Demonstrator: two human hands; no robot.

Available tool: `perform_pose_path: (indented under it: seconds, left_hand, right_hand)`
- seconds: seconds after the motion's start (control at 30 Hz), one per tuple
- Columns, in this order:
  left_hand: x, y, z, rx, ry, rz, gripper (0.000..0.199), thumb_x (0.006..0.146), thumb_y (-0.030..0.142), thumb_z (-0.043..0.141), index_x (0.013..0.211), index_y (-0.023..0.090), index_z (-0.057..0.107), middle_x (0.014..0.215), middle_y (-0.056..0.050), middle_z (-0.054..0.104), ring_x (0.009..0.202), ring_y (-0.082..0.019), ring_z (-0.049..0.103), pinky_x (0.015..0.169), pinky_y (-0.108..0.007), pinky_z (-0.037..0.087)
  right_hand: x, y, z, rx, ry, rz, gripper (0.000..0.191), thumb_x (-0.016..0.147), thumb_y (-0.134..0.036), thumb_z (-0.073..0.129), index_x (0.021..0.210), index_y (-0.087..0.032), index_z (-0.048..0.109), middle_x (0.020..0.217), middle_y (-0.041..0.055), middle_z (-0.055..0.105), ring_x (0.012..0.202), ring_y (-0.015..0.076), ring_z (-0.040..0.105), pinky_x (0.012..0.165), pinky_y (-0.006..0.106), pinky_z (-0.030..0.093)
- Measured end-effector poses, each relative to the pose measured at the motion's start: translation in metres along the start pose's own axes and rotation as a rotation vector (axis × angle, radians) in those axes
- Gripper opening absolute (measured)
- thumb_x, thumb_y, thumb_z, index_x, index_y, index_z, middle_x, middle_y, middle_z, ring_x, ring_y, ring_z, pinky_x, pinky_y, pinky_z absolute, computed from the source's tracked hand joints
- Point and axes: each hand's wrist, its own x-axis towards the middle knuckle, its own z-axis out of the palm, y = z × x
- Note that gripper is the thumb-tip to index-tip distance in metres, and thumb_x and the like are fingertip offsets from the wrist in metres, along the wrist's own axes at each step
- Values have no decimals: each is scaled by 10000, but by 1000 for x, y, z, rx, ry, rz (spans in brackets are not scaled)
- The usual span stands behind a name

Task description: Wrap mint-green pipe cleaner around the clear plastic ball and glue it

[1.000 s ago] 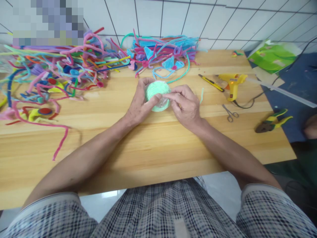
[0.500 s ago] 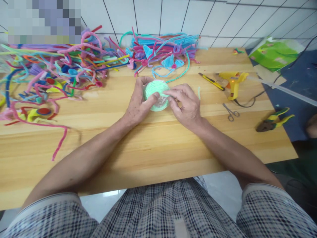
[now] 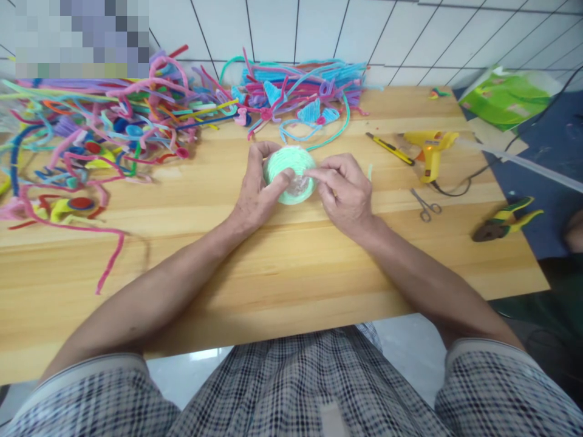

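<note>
A round mint-green piece wound from fuzzy pipe cleaner [image 3: 291, 159] is in front of me, with a bare, see-through greyish patch low on its face. My left hand [image 3: 259, 185] grips it from the left, thumb across the front and fingers curled behind. At its right edge is my right hand [image 3: 344, 188], index fingertip by the bare patch and the other fingers curled in. A short mint-green pipe cleaner end [image 3: 370, 172] pokes out beyond the right hand's knuckles. Most of that strand is hidden by the hand.
Tangled coloured pipe cleaners [image 3: 127, 121] cover the table's left and back. To the right lie a yellow utility knife [image 3: 390, 149], yellow glue gun [image 3: 430, 152], small scissors [image 3: 426, 205] and pliers [image 3: 505, 221]. A green packet [image 3: 503, 100] sits beyond the table's right edge.
My right hand has shifted slightly right, its index finger now straighter at the bare patch. The strand end beyond it moved right too. My left hand keeps its grip.
</note>
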Motion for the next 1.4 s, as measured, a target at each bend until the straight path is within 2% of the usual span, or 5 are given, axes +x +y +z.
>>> perform_pose_path:
  seconds: [0.27, 0.7, 0.83, 1.1, 1.4]
  left_hand:
    - [-1, -6, -3, 46, -34, 48, 671, 1047, 764, 658, 1536, 318, 543, 1536, -107, 628, 1485, -342, 597, 1326, -551, 467]
    - [-5, -6, 2, 27, -77, 17, 663, 1055, 769, 635, 1540, 322, 561, 1532, -103, 627, 1509, -338, 563, 1347, -544, 439]
    - [-2, -2, -1, -9, -113, 6, 609, 1086, 773, 566, 1512, 337, 579, 1528, -90, 649, 1491, -322, 600, 1331, -515, 469]
    - [4, 2, 0, -9, -118, 11, 670, 999, 749, 754, 1439, 274, 582, 1449, -121, 702, 1376, -319, 695, 1231, -515, 580]
    - [4, 5, -4, 25, -77, 10, 661, 983, 801, 728, 1380, 293, 581, 1352, -94, 701, 1284, -308, 716, 1165, -506, 614]
  right_hand:
    - [-4, -2, -1, -35, 33, -48, 430, 1075, -127, 554, 1353, -344, 802, 1147, 47, 780, 1065, 212, 763, 910, 383, 661]
    - [-3, 4, -5, 51, -8, 30, 331, 1099, -199, 557, 1170, -358, 838, 1064, 21, 740, 1035, 202, 734, 911, 389, 634]
    - [-3, 4, -4, 8, 18, 9, 338, 1101, -195, 548, 1171, -360, 834, 1047, 11, 739, 1022, 196, 745, 894, 384, 642]
    - [-2, 3, -8, -18, 24, -49, 398, 1110, -151, 508, 1238, -349, 829, 1088, 32, 774, 1045, 201, 773, 887, 381, 665]
    - [-2, 4, -11, 11, -27, 24, 247, 1117, -247, 593, 1228, -326, 798, 1144, 44, 776, 1072, 224, 771, 947, 409, 663]
